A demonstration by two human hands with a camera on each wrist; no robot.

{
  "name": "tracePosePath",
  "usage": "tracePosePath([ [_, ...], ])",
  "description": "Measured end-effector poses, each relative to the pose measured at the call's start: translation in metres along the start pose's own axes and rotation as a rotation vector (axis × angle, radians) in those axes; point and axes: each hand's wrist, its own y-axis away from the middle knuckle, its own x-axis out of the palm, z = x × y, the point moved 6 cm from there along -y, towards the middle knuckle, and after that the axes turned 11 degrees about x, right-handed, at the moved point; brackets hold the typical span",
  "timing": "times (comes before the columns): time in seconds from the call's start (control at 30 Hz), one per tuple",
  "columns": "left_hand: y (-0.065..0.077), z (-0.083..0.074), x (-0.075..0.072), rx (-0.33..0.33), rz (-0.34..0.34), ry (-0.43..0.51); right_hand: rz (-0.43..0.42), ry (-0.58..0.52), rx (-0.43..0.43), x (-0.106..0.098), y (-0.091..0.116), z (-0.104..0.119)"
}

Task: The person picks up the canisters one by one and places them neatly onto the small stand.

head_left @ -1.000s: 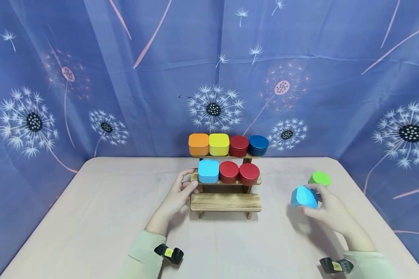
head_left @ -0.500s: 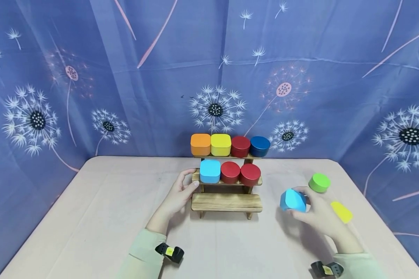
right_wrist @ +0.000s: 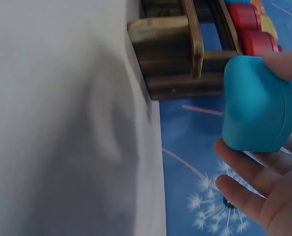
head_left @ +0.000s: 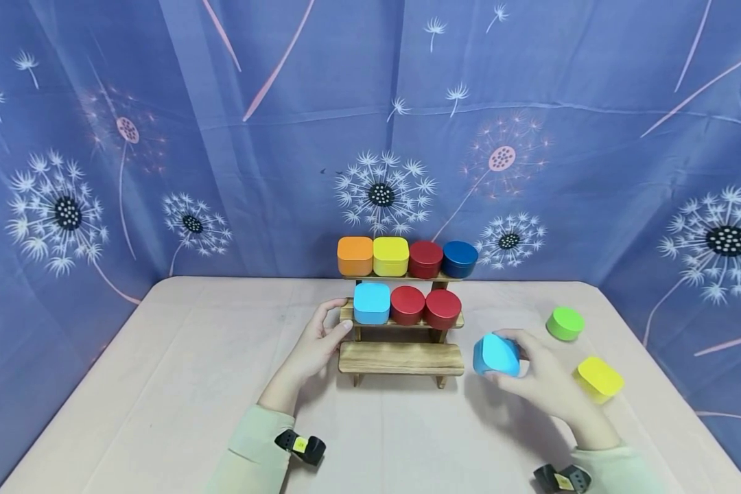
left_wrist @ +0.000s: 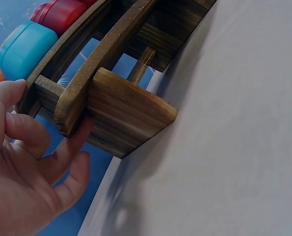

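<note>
My right hand [head_left: 546, 381] holds a light blue tin [head_left: 496, 355] with rounded corners between thumb and fingers, tilted and raised over the table. In the right wrist view the blue tin [right_wrist: 259, 104] sits between thumb and fingertips. A three-step wooden stand [head_left: 401, 358] is in the middle; my left hand [head_left: 313, 346] grips the left end of its middle step. On that step stand another light blue tin [head_left: 371, 303] and two round red tins [head_left: 407, 305]. The top step carries an orange tin [head_left: 355, 256], a yellow tin [head_left: 390, 256], a dark red tin [head_left: 425, 259] and a dark blue tin [head_left: 460, 259].
A round green tin [head_left: 565, 323] and a yellow tin [head_left: 599, 379] lie on the table right of the stand, beyond my right hand. Behind the table's back edge hangs a blue dandelion-print curtain [head_left: 272, 171].
My right hand has carried the light blue tin leftward, toward the stand, uncovering the yellow tin on the table. My left hand keeps its grip on the stand.
</note>
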Motion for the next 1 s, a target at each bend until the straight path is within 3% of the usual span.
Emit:
tracePosePath([
  [0.33, 0.0, -0.001, -0.001, -0.013, 0.01, 0.019, 0.001, -0.017, -0.028, 0.013, -0.003, 0.018],
  [0.57, -0.001, 0.003, -0.003, 0.012, 0.015, -0.005, 0.021, -0.057, -0.099, 0.021, -0.002, 0.032],
  [0.67, 0.003, -0.009, -0.002, 0.009, 0.036, -0.01, 0.023, -0.083, -0.146, 0.024, -0.002, 0.038],
  [0.8, 0.003, -0.011, -0.002, -0.009, 0.053, -0.009, 0.034, -0.109, -0.195, 0.029, -0.002, 0.047],
  [0.9, 0.0, 0.003, -0.002, -0.01, 0.052, 0.008, 0.049, -0.117, -0.21, 0.033, -0.003, 0.052],
  [1.0, -0.001, 0.006, -0.002, -0.012, 0.056, 0.015, 0.052, -0.117, -0.226, 0.037, -0.004, 0.057],
])
